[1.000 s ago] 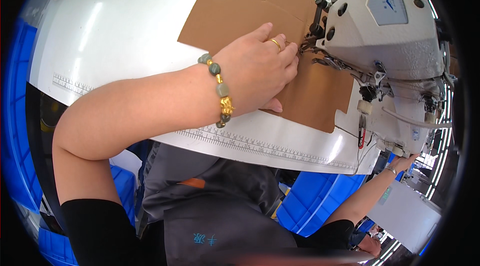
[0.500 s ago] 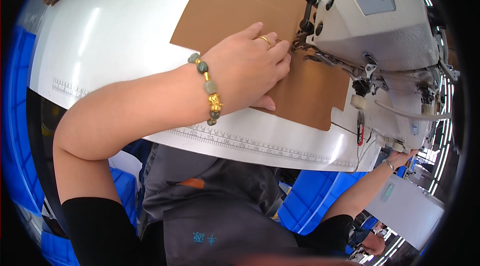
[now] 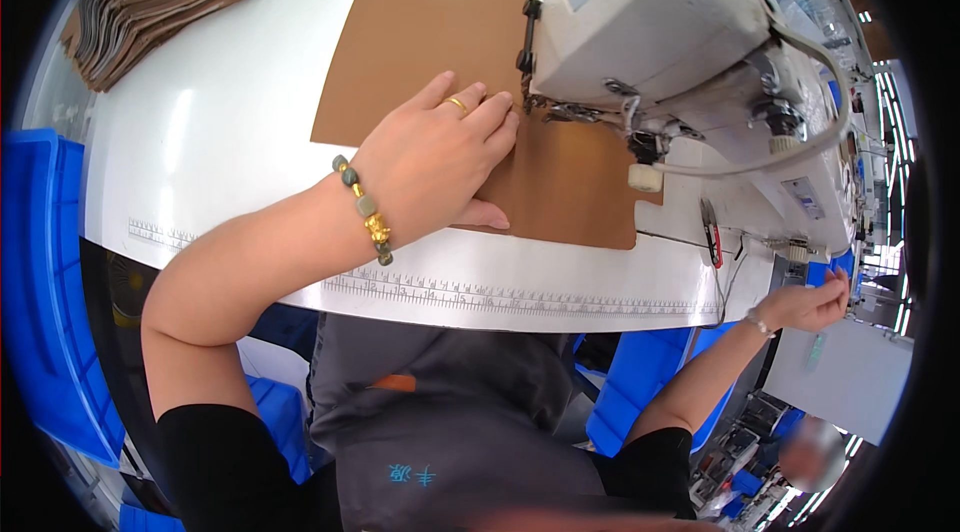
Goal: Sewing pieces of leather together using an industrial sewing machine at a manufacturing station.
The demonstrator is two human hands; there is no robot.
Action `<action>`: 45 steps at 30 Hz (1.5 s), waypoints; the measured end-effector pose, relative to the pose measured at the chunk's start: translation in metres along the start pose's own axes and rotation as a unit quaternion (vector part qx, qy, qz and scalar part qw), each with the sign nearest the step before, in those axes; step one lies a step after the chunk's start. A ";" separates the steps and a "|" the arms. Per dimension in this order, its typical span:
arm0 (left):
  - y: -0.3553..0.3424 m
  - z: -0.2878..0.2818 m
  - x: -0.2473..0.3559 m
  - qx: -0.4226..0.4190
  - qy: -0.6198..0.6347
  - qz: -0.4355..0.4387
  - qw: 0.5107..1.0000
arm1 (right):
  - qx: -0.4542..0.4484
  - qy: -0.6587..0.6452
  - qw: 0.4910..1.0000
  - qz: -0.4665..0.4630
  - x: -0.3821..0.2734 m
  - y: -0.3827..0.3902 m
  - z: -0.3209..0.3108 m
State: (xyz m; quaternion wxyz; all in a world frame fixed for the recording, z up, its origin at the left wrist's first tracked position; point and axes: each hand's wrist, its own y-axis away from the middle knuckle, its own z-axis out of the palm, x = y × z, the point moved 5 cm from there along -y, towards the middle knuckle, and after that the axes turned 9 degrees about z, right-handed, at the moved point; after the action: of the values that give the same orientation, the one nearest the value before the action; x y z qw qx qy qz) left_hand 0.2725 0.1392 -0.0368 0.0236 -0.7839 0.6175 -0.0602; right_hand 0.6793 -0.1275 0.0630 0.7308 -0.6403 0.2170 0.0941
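Observation:
My left hand [image 3: 437, 157] lies palm down on a brown leather-like sheet [image 3: 420, 42], its fingers stretched out and thumb apart. Its fingertips are just left of the sewing machine's [image 3: 640, 22] needle area. The sheet runs flat under the machine head, and its near right corner has a notch. Part of it is hidden by the hand and the machine. Off the table's right end, my right hand [image 3: 812, 306] is raised with loosely curled fingers. Nothing shows in it, and it is apart from the machine.
A stack of brown sheets [image 3: 165, 2] sits at the far left of the white table. Red-handled thread snips [image 3: 711, 234] lie right of the sheet. A printed ruler scale [image 3: 450, 294] follows the near edge. Blue bins [image 3: 50, 282] stand at the left and below the table.
The view has shifted, bringing more of the stack into sight. My right hand has come away from the machine's right end. My left hand still rests on the sheet beside the needle area.

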 end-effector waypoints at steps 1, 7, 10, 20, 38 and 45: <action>-0.001 -0.002 0.001 0.000 -0.006 0.009 1.000 | -0.106 -0.015 0.994 -0.034 -0.028 0.028 0.008; 0.010 0.003 -0.005 0.004 -0.024 0.009 1.000 | -0.540 -0.097 0.766 -0.336 -0.194 0.180 0.108; 0.003 0.000 -0.001 0.008 -0.021 0.014 1.000 | -0.552 -0.070 0.764 -0.328 -0.203 0.207 0.129; 0.004 -0.006 -0.001 -0.027 -0.048 -0.004 0.998 | -0.494 -0.108 0.803 -0.315 -0.206 0.217 0.135; 0.003 -0.009 -0.004 -0.008 -0.043 -0.007 0.999 | -0.616 -0.136 0.736 -0.247 -0.217 0.234 0.118; 0.001 -0.009 -0.007 -0.006 -0.052 -0.002 0.999 | -0.613 -0.136 0.740 -0.242 -0.214 0.239 0.118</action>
State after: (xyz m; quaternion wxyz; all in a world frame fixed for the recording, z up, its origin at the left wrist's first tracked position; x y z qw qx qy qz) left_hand 0.2686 0.1458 -0.0288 0.0506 -0.7872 0.6144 -0.0161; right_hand 0.4135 0.0569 -0.0467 0.2002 -0.9613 -0.1516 0.1129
